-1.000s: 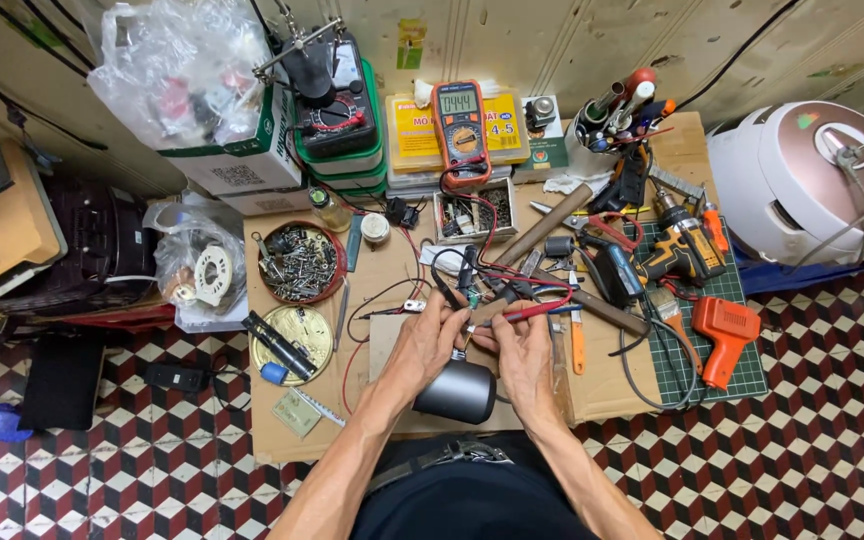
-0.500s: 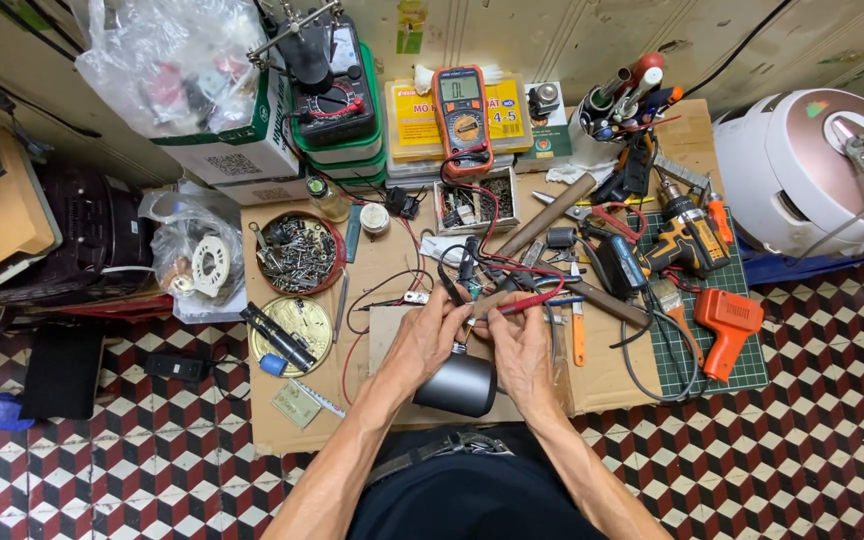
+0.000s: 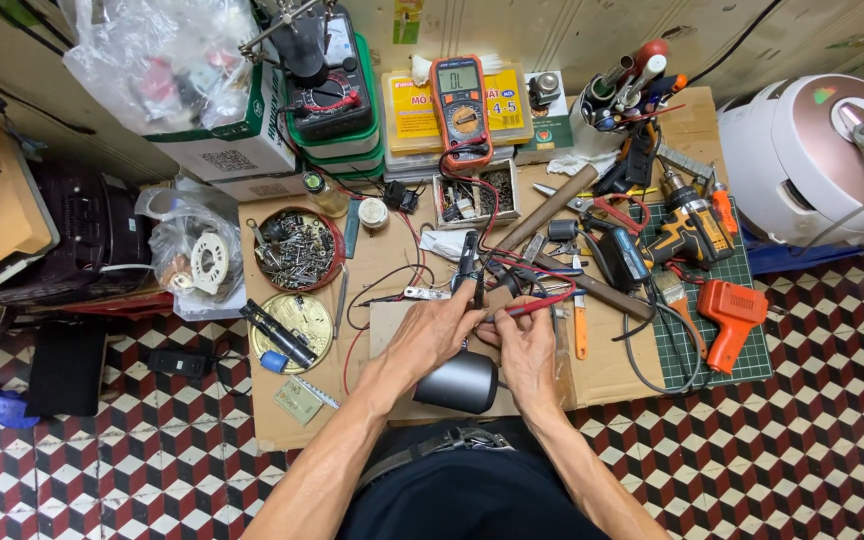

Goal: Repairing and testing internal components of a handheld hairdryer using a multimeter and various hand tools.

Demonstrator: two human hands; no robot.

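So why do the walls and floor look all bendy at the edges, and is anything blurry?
Head view: a wide lens bows the checkered floor and the wall lines toward the edges; lighting is even and soft, with faint shadows under the left hand and right hand; the middle is sharp, small parts in the round tin stay clear; the white cooker shows mild shine, no harsh glare.

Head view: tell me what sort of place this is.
Likely a small electronics repair bench set low over a tiled floor: a multimeter, a cordless drill, a tin of screws, and both hands working probes.
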